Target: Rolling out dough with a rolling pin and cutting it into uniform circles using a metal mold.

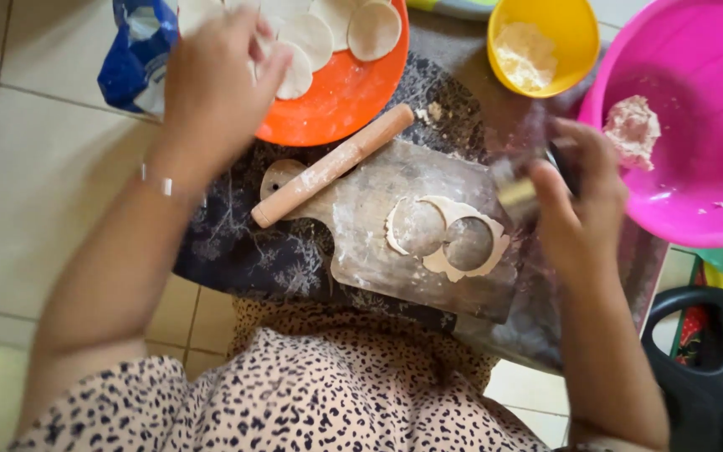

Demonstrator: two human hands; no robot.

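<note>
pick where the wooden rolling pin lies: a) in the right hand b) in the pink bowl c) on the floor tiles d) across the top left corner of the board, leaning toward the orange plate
d: the rolling pin lies slantwise over the board corner, its upper end by the orange plate, with neither hand on it.

yellow bowl [562, 50] with flour | pink basin [705, 167] | blue bag [131, 59] | black chair [713, 368]

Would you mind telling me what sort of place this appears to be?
Probably a home cooking spot low over a tiled floor: a floured board with cut dough, a rolling pin and an orange plate of dough rounds.
</note>
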